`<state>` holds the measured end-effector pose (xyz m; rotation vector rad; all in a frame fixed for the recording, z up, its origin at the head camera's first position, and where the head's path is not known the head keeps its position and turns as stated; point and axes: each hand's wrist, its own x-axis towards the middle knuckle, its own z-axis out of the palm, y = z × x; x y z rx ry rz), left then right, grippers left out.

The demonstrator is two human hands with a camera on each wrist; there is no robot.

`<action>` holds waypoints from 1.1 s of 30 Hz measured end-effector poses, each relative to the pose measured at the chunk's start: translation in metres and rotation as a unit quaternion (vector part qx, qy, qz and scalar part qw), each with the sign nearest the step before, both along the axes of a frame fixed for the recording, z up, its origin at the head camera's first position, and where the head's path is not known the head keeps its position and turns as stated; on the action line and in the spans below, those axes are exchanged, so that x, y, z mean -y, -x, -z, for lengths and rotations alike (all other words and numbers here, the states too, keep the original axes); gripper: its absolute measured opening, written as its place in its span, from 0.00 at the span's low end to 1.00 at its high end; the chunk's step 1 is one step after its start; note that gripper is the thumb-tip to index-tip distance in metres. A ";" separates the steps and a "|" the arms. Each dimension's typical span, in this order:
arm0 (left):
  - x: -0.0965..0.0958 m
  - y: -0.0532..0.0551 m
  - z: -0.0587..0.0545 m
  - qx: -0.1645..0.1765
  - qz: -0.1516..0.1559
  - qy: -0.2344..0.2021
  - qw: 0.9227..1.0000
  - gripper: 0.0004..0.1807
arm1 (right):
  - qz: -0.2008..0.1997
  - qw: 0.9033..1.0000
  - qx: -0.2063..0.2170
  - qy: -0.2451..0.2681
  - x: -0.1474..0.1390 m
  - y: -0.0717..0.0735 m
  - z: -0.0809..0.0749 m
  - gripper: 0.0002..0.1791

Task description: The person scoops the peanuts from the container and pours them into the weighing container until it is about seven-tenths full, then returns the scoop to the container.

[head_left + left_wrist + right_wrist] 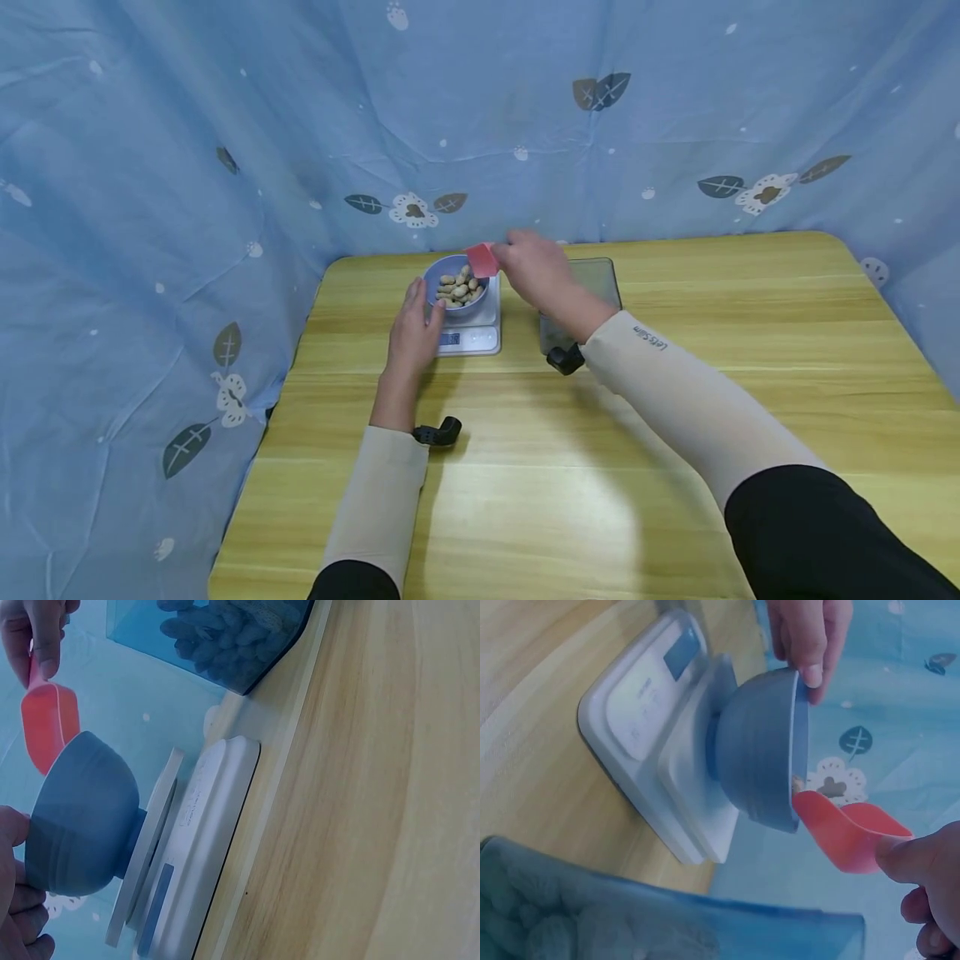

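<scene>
A blue bowl [467, 312] of unshelled peanuts [460, 290] stands on a white kitchen scale [483, 340] with a lit display. My left hand [414, 329] holds the bowl's left side, thumb and fingers at the wall near the rim, as the right wrist view shows too. My right hand [536, 267] grips a pink scoop [482, 260] by its handle, over the bowl's right rim. In the right wrist view the scoop [851, 832] is tilted with its lip at the rim, and a bit of peanut [798, 784] shows there.
A clear box [596, 279] stands right of the scale, partly under my right forearm. In the left wrist view this box [225, 634] holds many peanuts. A blue patterned curtain [525, 125] hangs behind the wooden table [750, 333].
</scene>
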<state>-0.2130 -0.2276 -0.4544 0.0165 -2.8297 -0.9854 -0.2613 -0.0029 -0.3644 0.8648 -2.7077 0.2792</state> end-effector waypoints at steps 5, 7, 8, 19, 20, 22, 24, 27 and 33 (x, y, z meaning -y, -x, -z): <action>-0.002 0.000 -0.001 0.003 -0.001 0.003 1.000 0.37 | 0.014 1.000 0.021 0.018 -0.010 -0.001 -0.003 0.14; -0.003 0.001 -0.002 -0.002 -0.001 0.008 1.000 0.37 | 0.025 0.998 0.047 0.025 -0.016 -0.002 -0.005 0.15; -0.004 0.001 -0.002 -0.005 -0.001 0.010 1.000 0.37 | 0.031 0.997 0.061 0.028 -0.020 -0.003 -0.006 0.17; -0.034 -0.002 -0.025 -0.069 0.051 0.016 0.996 0.34 | 0.041 0.992 0.095 0.075 -0.069 -0.027 -0.019 0.19; -0.040 -0.002 -0.027 -0.075 0.062 0.016 0.995 0.34 | 0.045 0.992 0.093 0.077 -0.075 -0.029 -0.019 0.19; -0.053 -0.003 -0.031 -0.081 0.086 0.011 0.993 0.34 | 0.050 0.992 0.087 0.082 -0.088 -0.034 -0.020 0.20; -0.066 -0.005 -0.033 -0.082 0.110 0.006 0.990 0.34 | 0.055 0.992 0.082 0.084 -0.100 -0.038 -0.020 0.20; -0.084 -0.007 -0.034 -0.080 0.141 0.001 0.987 0.34 | 0.059 0.992 0.071 0.088 -0.117 -0.044 -0.020 0.20; -0.116 -0.009 -0.030 -0.053 0.187 0.009 0.981 0.33 | 0.064 0.994 0.044 0.081 -0.142 -0.051 -0.016 0.18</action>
